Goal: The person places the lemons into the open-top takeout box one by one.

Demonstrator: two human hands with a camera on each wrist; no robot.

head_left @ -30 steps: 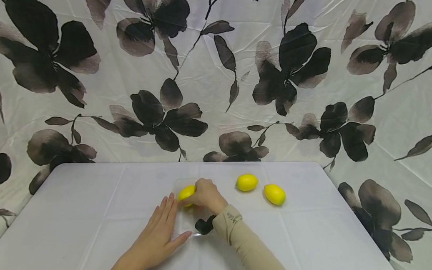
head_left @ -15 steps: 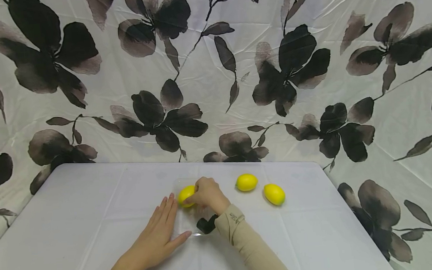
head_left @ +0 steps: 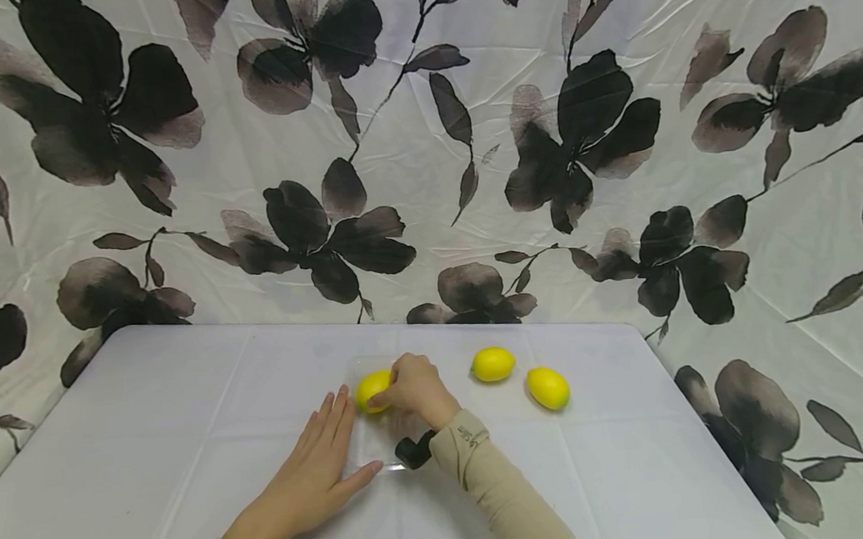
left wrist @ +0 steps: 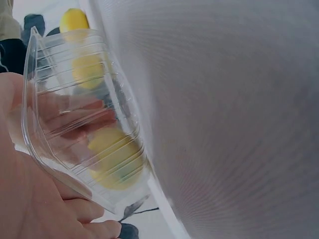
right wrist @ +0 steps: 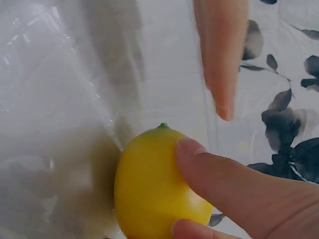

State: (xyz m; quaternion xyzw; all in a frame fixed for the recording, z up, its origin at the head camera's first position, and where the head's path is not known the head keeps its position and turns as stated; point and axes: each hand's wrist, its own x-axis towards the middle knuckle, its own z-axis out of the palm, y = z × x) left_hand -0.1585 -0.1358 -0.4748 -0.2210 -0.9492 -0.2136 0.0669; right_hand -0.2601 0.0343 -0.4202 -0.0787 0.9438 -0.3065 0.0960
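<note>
- Pale, smooth cloth covers the counter; the scene barely differs from a second ago, the right wrist only a shade further right and the fruit where it was.
- Left hand lies flat, fingers straight, against the left wall of the clear plastic tray, unchanged in place.
- Clear plastic tray is thin, ribbed and glossy, with rounded corners; fingers and yellow fruit show through its wall in the left wrist view.
- Held lemon sits inside the tray at its far end, an oval, matte yellow body with a small green tip.
- Right hand grips that lemon, thumb and fingertips curled round its side.
- Two loose lemons lie on the cloth right of the tray, close together, untouched.
- Floral backdrop, creased and shiny, hangs behind.
</note>
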